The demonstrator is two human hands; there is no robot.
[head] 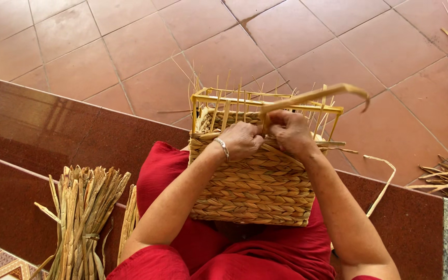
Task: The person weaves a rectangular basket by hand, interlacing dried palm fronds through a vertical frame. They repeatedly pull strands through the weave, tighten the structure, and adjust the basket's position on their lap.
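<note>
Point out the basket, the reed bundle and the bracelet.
basket (257,189): head view, woven side wall.
reed bundle (81,207): head view, middle of the stalks.
bracelet (223,148): head view, band on the left wrist.

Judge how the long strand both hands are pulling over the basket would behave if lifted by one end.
The strand arches and droops at its tip, so it is probably bendy, not stiff. It looks thin and dry, so likely light. The left hand and right hand grip it at the basket rim.
</note>
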